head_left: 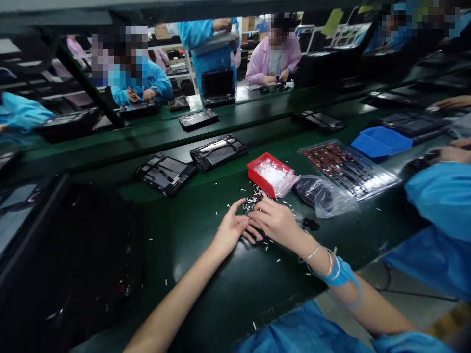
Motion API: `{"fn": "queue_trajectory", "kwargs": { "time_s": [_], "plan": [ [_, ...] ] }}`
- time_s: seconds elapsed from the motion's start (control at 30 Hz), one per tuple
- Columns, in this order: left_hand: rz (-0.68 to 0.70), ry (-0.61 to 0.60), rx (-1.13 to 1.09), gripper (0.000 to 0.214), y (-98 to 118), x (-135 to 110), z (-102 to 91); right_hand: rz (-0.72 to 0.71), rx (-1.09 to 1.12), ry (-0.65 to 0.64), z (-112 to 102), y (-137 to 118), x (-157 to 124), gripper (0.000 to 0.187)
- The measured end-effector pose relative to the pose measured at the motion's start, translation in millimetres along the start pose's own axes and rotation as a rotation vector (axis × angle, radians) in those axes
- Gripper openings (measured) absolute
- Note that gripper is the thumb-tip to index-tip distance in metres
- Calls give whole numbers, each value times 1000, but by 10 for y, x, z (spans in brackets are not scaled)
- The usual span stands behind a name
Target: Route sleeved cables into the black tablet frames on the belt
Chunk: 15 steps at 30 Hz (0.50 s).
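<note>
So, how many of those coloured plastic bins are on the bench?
2: a red bin just beyond the right hand, and a blue bin farther right, past the clear tray. Others could be hidden.

Far from the bench, I am seeing a blue wrist band (342, 272) wrapping the right arm (379, 306). On the hand side of that band, a thin, shiny silver bangle (313, 253) is circling the arm. Right against the band, a pale ring (337, 268) is showing. Past the band, toward the elbow, a blue sleeve (408, 342) is covering the arm. Below the band and to its left, I am seeing blue cloth (301, 328) bunching in soft folds. Across from the band, the left arm (187, 294) is going bare.
</note>
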<state>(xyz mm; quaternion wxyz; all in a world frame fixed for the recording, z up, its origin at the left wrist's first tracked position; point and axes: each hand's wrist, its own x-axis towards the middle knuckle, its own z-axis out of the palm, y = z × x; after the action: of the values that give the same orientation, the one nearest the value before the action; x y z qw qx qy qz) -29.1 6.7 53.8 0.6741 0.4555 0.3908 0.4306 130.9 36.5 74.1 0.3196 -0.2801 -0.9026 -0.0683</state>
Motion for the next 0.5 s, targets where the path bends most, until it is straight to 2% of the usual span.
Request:
{"fn": "queue_trajectory", "kwargs": {
  "time_s": [0.03,0.1,0.17,0.27,0.33,0.43,0.5],
  "plan": [
    [-11,26,114,76,17,29,-41,19,16,34,27,-7,-14,24],
    [-12,180,375,56,84,130,-213,69,42,103,63,27,-33,19],
    [4,423,576,44,187,256,-506,114,57,164,73,93,-50,17],
    [-20,777,728,38,350,377,-1037,184,82,219,52,178,-79,15],
    [-55,977,813,37,426,382,-1312,235,130,234,31,210,-102,15],
    [-89,1178,904,37,482,385,-1481,296,221,210,6,229,-144,15],
    [-85,1215,944,37,501,486,-1472,318,269,170,-7,228,-172,15]
  ]
}}
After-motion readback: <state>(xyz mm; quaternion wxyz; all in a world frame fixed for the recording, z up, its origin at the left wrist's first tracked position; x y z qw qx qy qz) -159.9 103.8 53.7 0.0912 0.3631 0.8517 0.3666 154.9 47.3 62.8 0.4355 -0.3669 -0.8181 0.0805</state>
